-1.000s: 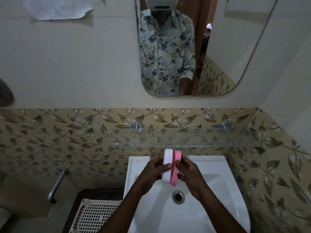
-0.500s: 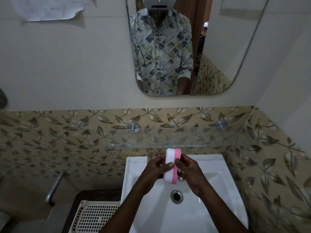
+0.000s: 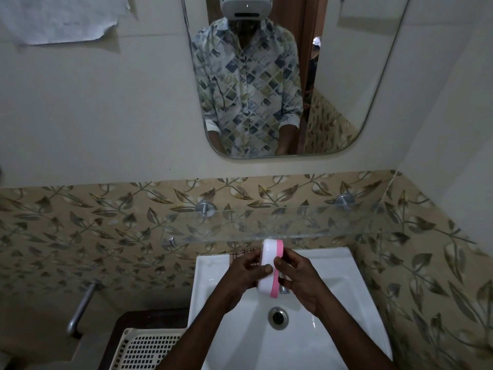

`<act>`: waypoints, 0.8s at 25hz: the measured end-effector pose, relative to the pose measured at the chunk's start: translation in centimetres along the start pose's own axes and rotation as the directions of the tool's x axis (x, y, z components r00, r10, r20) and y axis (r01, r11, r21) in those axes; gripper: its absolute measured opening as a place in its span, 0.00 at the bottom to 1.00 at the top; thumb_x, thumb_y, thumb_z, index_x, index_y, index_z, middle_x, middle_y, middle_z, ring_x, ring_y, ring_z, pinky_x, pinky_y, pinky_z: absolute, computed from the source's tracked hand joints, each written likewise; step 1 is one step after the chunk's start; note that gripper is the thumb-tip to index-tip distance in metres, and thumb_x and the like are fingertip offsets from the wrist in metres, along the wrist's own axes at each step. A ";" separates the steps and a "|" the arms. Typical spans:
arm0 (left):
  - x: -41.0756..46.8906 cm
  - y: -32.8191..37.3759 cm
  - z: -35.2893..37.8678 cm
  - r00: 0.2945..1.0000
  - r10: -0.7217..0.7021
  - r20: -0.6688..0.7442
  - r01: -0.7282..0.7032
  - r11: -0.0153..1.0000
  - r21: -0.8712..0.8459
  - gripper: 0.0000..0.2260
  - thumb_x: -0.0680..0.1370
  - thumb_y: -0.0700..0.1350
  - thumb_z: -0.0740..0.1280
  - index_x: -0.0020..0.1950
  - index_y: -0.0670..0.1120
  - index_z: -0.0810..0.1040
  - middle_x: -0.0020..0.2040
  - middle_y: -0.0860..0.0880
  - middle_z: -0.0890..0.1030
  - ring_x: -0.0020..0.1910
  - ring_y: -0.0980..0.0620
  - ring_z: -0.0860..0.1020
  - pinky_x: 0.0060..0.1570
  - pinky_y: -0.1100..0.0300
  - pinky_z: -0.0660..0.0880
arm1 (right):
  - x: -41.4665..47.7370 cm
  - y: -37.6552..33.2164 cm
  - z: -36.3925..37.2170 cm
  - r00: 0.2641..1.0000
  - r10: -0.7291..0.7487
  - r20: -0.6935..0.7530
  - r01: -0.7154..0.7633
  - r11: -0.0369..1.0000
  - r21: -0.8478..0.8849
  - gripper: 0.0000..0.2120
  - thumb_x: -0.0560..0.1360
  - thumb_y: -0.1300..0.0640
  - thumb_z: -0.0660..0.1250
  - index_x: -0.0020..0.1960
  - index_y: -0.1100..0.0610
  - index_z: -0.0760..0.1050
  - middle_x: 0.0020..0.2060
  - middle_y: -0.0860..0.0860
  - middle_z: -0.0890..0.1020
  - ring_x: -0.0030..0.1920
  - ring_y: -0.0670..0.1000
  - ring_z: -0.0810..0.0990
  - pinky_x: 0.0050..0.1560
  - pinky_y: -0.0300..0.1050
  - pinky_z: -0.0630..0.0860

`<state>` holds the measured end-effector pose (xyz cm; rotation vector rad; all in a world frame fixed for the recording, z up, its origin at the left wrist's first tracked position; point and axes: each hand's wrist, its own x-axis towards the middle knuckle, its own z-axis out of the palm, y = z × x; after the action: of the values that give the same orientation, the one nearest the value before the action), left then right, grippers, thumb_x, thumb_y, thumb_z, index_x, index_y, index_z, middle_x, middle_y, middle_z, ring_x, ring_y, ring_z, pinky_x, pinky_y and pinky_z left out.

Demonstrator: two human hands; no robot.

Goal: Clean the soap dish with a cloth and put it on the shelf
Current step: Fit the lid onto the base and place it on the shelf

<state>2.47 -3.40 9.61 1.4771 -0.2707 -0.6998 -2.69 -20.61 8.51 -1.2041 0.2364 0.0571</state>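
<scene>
Soap dish (image 3: 268, 252) barely shifted, left hand (image 3: 241, 276) and right hand (image 3: 298, 279) gripping its sides, one glass shelf (image 3: 306, 222) just above, one sink (image 3: 333, 289) below

The person wears a white headset (image 3: 245, 6) and a button-up shirt (image 3: 248, 97) of grey-blue and olive diamonds, sleeves (image 3: 213, 126) rolled.

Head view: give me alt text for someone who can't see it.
The left hand and right hand hold a white and pink soap dish on edge over a white sink, just below a glass shelf. A mirror hangs above; a perforated basket sits lower left.
</scene>
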 end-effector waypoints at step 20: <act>2.4 6.8 -1.4 0.870 0.441 -0.220 -0.289 0.819 0.496 0.42 0.60 0.43 0.83 0.71 0.55 0.70 0.61 0.55 0.80 0.62 0.52 0.79 0.61 0.55 0.77 | 3.2 -8.7 -1.6 0.896 -0.442 0.040 0.350 0.650 -0.675 0.31 0.65 0.58 0.80 0.66 0.48 0.74 0.58 0.44 0.82 0.58 0.46 0.80 0.54 0.39 0.74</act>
<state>6.94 -4.05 15.38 1.8838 -0.4726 -0.0590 1.62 -25.51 15.32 -1.9735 0.0472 -0.3597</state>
